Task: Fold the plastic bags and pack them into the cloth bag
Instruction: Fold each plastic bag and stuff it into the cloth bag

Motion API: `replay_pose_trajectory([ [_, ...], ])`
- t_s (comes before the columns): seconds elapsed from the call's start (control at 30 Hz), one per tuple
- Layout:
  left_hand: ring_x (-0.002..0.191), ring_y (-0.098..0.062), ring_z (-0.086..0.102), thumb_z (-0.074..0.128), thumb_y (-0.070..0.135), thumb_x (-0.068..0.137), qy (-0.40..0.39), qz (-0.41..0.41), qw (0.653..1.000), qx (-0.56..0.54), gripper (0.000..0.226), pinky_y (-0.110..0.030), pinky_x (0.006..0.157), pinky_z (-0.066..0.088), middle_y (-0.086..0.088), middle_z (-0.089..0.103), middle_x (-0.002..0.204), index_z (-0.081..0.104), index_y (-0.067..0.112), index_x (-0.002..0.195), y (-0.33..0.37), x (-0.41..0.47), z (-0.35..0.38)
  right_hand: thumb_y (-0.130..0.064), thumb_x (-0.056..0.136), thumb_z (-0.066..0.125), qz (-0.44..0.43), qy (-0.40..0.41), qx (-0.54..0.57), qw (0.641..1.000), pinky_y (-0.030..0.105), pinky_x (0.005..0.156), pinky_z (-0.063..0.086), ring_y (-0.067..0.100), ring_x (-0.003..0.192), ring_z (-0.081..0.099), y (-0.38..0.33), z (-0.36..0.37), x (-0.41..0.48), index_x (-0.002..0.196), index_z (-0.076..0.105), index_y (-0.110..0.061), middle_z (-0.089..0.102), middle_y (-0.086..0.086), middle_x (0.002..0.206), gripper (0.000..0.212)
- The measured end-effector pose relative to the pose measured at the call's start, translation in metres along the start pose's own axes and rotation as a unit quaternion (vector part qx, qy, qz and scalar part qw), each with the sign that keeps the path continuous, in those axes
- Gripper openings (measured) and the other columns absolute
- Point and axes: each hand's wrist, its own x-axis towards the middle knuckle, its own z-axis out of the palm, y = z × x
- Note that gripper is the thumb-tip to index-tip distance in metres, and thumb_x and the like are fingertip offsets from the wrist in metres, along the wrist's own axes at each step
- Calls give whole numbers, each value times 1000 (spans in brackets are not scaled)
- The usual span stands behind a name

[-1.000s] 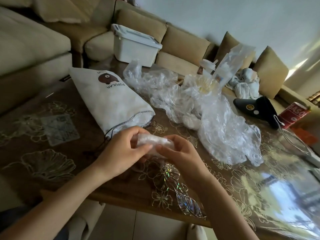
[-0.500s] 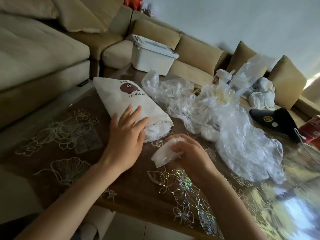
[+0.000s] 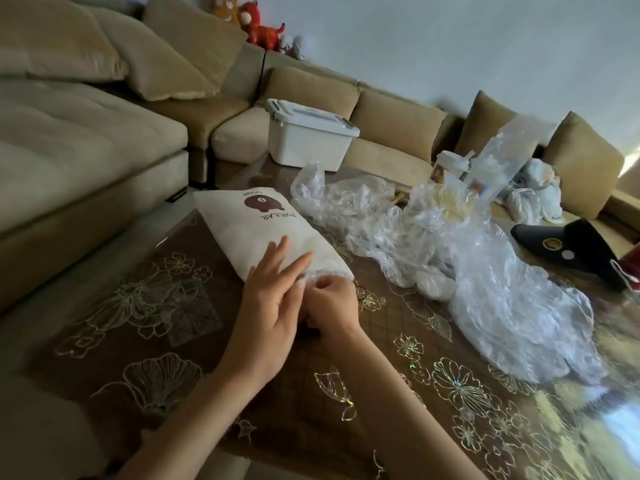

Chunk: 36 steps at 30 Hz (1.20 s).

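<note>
A white cloth bag (image 3: 256, 230) with a brown bear print lies on the table, its drawstring mouth facing me. My left hand (image 3: 273, 306) rests flat on the bag's near end, fingers straight. My right hand (image 3: 332, 306) sits at the bag's mouth with curled fingers around a small folded plastic bag (image 3: 304, 281), of which only a white sliver shows between my hands. A heap of crumpled clear plastic bags (image 3: 485, 289) spreads across the table to the right.
The brown table (image 3: 138, 323) has a glossy flower-patterned cover. A white lidded box (image 3: 304, 143) stands on the beige sofa (image 3: 69, 150) behind. A black object (image 3: 568, 251) lies at the far right, and a lidded cup (image 3: 450, 164) stands behind the heap.
My right hand has carried the folded plastic bag from the table in front of me up to the cloth bag's mouth. My left hand slid down toward the bag's opening.
</note>
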Motion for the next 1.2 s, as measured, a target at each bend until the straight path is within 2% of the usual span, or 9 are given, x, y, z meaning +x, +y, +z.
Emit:
replay_pose_trajectory([
  [0.2,143,-5,17,42,22,93,-1,31,999,12,40,-35,116,23,8,26,150,43,27,132,-9,2,2,-10,98,42,197,-61,318,926,27,73,49,23,86,57,-33,3,22,99,57,2,59,13,96,19],
  [0.27,142,-12,20,41,22,94,-2,54,997,60,39,-31,115,24,5,27,149,43,22,133,-12,1,2,-11,100,36,173,-67,293,938,22,78,50,19,95,58,-29,-3,14,129,48,-1,56,11,120,33],
  [0.43,139,-24,26,37,29,92,-91,57,961,256,49,-56,105,35,-6,34,149,47,13,138,-25,-3,-2,-11,99,32,167,-184,305,919,27,70,46,19,74,53,-28,-23,10,83,53,-2,58,10,79,27],
  [0.53,132,-28,40,20,46,98,-143,74,892,422,58,-56,100,41,-11,49,140,57,12,128,-38,-5,-1,-7,94,40,123,-211,303,921,38,82,52,30,92,62,-16,-65,-4,102,58,5,66,20,101,23],
  [0.7,143,-18,7,-2,67,90,-161,22,889,428,86,-49,115,3,-4,25,154,42,13,141,-51,2,5,-3,89,57,-77,12,-78,994,33,74,55,24,85,67,23,-162,-33,95,67,-10,71,6,92,13],
  [0.83,137,-33,31,3,60,93,-126,36,889,438,84,-67,105,14,-16,44,142,58,7,125,-29,12,13,-43,90,55,-117,68,-525,840,38,112,24,18,139,21,57,-223,-37,131,46,-41,21,-11,148,42],
  [0.93,128,-32,41,18,47,98,-27,129,924,360,64,-63,103,24,-17,57,127,66,5,106,0,4,29,-51,90,48,-70,25,-504,861,41,116,12,19,143,6,80,-232,-35,138,33,-45,3,-6,157,50],
  [1.1,125,-16,44,38,34,93,-48,199,949,240,36,-46,107,27,-4,59,123,67,13,101,28,-19,71,-35,91,57,-288,249,-405,831,51,98,35,13,121,30,90,-237,-21,108,69,-28,43,4,139,22],
  [1.2,125,-13,41,37,35,94,-84,180,953,230,37,-42,107,28,-4,60,122,67,14,101,26,-24,95,-43,94,49,-187,187,-497,826,48,113,13,19,141,9,84,-246,-4,130,54,-33,17,4,156,38],
])
